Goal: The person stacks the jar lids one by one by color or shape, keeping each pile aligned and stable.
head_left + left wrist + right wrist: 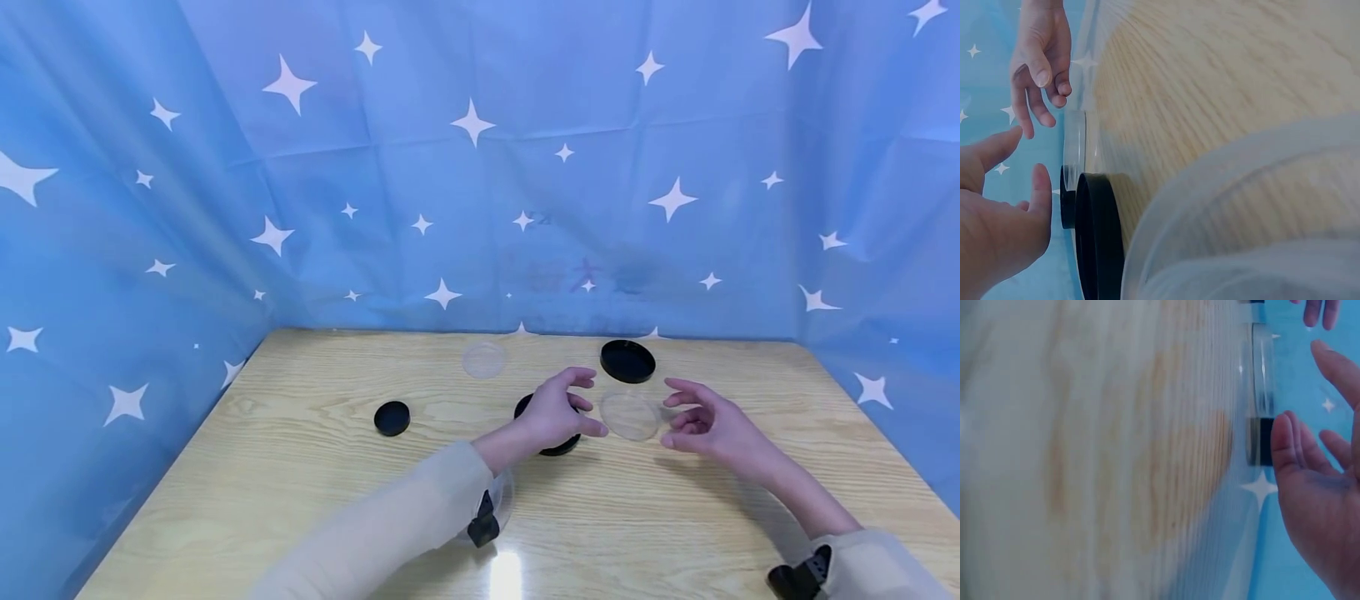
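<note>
Clear dish lies on the table between the hands, nothing gripping it. Left hand at its 9 o'clock, right hand at its 3; fingers of both parted, loosely bent, holding nothing. Whether a fingertip brushes the rim, I cannot tell. Step in hand, by my judgement: a two-sided reach to the dish. From my end I'd bring both hands in evenly and low, feeling for that see-through rim, pressing lightly in case it slides. Left hand hides part of a black dish, so I'd keep its heel high. Farther out: second black dish at 12, near; pale clear disc at 10; small black dish at 9, well apart; clear bowl at 8, partly behind the left sleeve.
</note>
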Motion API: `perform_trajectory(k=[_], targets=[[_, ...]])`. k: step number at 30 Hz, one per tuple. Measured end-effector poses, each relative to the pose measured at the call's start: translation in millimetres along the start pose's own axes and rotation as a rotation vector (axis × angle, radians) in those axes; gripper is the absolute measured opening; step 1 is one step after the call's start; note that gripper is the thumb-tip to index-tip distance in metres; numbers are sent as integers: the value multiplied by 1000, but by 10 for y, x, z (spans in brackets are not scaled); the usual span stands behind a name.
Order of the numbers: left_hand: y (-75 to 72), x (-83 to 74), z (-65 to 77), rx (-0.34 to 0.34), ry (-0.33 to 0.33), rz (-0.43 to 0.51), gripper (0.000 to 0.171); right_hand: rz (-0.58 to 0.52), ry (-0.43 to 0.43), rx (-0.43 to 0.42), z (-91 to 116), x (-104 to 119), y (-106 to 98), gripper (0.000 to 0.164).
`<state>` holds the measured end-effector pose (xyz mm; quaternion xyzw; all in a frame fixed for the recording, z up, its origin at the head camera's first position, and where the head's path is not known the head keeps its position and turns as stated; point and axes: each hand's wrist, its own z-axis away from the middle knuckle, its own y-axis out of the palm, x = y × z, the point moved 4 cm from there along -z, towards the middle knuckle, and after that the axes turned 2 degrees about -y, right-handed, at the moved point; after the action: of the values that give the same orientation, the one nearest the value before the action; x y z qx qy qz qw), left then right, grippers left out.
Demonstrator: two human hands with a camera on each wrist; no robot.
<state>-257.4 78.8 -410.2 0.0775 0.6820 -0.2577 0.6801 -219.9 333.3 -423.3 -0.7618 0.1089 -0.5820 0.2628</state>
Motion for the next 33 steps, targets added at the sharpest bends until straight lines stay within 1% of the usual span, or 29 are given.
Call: perform_trajectory(k=[3, 8, 10, 15, 19, 23, 27, 33], targets=[[22, 19, -34, -20, -5, -6, 73, -9, 15, 22, -13, -12, 18, 84], [106, 31, -106, -46, -23, 6, 74, 4, 37, 50, -38, -18, 23, 85], [138, 33, -122, -53, -33, 16, 74, 5, 53, 65, -54, -27, 26, 85], [191, 38, -124, -67, -52, 2, 73, 3, 81, 87, -81, -53, 33, 84], [221, 49, -131, -81, -50, -38, 75, 3, 84, 92, -96, -75, 38, 84], [259, 56, -152, -84, -35, -92, 77, 2, 85, 95, -104, -98, 44, 83], [288, 48, -168, -84, -25, -149, 78, -14, 105, 107, -107, -114, 59, 85], [338, 39, -185, -81, -30, -221, 79, -12, 122, 122, -104, -132, 54, 86]])
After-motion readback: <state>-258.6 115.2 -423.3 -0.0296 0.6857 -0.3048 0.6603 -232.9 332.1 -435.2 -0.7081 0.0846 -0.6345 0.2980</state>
